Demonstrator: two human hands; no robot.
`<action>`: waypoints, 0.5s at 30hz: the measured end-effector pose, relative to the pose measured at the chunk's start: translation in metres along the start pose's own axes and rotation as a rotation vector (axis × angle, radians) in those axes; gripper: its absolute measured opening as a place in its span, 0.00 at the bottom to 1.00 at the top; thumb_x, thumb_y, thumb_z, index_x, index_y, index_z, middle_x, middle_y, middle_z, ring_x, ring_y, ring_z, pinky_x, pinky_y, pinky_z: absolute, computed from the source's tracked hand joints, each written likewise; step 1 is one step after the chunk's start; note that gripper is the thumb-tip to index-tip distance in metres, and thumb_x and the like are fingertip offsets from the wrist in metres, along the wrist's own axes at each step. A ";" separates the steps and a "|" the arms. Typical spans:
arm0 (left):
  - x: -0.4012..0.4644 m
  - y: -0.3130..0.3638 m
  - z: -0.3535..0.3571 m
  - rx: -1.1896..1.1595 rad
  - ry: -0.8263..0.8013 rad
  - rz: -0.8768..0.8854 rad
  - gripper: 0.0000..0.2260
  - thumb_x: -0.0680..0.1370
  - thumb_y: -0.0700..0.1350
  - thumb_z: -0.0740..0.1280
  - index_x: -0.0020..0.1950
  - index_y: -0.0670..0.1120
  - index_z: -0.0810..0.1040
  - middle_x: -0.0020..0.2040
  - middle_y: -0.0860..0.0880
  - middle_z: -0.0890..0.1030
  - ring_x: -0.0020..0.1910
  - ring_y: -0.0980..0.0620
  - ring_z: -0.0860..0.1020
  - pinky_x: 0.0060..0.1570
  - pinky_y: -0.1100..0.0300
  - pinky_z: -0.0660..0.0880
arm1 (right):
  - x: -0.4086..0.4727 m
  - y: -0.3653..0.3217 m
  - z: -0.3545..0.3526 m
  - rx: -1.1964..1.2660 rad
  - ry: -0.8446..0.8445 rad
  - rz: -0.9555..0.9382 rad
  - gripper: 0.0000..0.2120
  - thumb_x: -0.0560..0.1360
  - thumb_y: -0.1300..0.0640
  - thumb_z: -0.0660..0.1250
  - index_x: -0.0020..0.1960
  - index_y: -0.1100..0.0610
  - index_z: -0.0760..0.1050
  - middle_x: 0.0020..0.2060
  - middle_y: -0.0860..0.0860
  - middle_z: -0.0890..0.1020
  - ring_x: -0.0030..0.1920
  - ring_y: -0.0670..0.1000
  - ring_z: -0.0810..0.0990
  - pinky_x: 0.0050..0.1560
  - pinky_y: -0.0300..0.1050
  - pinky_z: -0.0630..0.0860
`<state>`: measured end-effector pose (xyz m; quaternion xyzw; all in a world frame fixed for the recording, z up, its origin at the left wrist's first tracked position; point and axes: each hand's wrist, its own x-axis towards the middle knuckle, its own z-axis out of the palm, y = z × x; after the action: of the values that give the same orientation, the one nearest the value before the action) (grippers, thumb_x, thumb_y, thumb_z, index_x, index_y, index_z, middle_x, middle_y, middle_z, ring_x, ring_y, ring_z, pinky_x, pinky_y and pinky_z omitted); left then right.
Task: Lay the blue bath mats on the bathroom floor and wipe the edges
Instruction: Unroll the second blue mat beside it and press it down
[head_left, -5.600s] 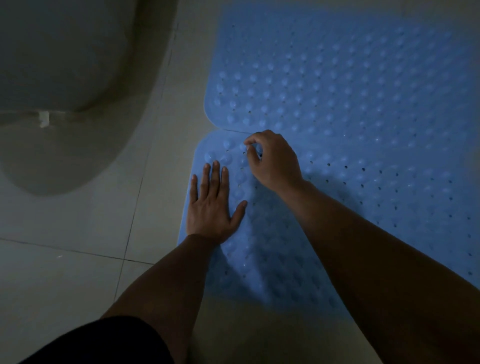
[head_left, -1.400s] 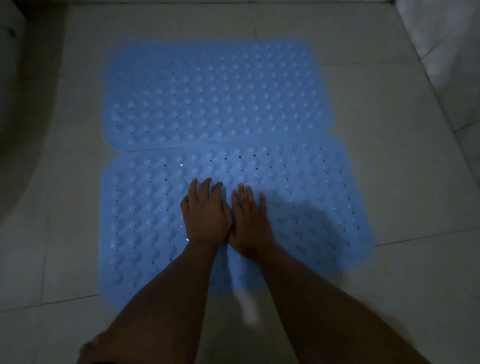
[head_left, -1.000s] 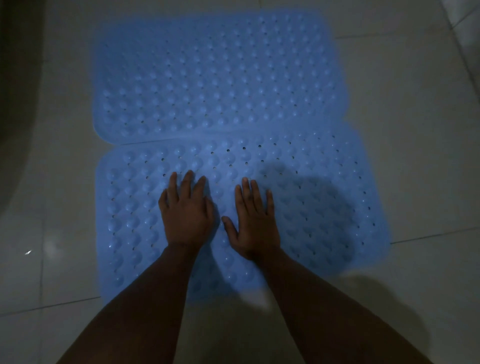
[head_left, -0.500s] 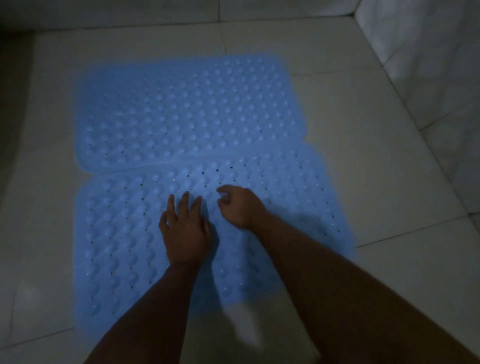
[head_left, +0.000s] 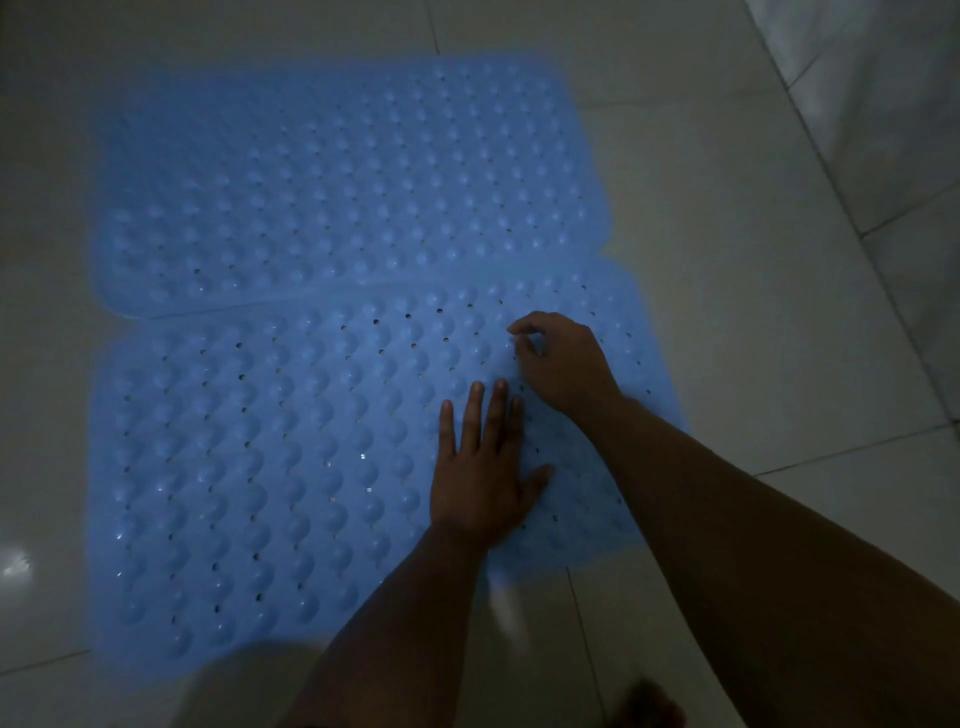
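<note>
Two blue mats on pale floor tiles (head_left: 727, 291), long edges touching at a seam. Near mat (head_left: 270, 467) toward the camera, far mat (head_left: 332, 182) just beyond the seam; both flat, both dotted with round bumps and small holes. Dim light throughout.

Left hand (head_left: 480, 483) palm-down on the right part of the near mat, fingers (head_left: 475, 410) straight and slightly spread, thumb out to the right, pressing flat and grasping nothing. Right hand (head_left: 563, 358) just beyond and to the right of the left hand, also over the near mat, close to its right end. Fingers curled, thumb and forefinger drawn together at the tips against the mat surface; whether any of the mat is pinched between them, cannot tell in this light.

Both forearms bare, reaching in from the bottom right. A tiled wall (head_left: 893, 104) to the right of the mats. A bright glint (head_left: 15, 564) on the tiles left of the near mat. A dark blurred shape (head_left: 644, 704) at the bottom edge, below the near mat, too dim to identify.
</note>
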<state>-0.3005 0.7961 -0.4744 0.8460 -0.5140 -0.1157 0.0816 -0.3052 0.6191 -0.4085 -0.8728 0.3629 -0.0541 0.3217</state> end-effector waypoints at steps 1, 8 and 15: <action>0.000 0.000 -0.001 0.008 -0.005 0.000 0.38 0.82 0.68 0.51 0.83 0.43 0.53 0.84 0.43 0.48 0.83 0.40 0.45 0.77 0.33 0.50 | 0.001 0.005 0.001 -0.015 0.015 -0.026 0.09 0.78 0.57 0.67 0.55 0.54 0.82 0.55 0.53 0.83 0.58 0.56 0.81 0.59 0.48 0.76; 0.002 0.003 -0.004 0.002 -0.021 -0.008 0.38 0.82 0.66 0.51 0.83 0.41 0.52 0.84 0.44 0.46 0.83 0.45 0.43 0.77 0.34 0.48 | 0.013 0.024 0.000 -0.036 0.139 -0.136 0.08 0.76 0.57 0.66 0.52 0.54 0.82 0.53 0.53 0.82 0.59 0.57 0.79 0.61 0.49 0.73; 0.011 0.014 -0.019 -0.108 -0.008 -0.097 0.33 0.81 0.63 0.52 0.79 0.43 0.65 0.82 0.45 0.61 0.83 0.45 0.54 0.78 0.35 0.50 | -0.004 0.032 -0.017 -0.179 0.099 -0.150 0.11 0.76 0.52 0.63 0.53 0.54 0.80 0.53 0.54 0.81 0.56 0.59 0.78 0.55 0.57 0.78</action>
<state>-0.3021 0.7801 -0.4541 0.8638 -0.4659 -0.1505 0.1191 -0.3329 0.5956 -0.4136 -0.9191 0.3153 -0.0885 0.2193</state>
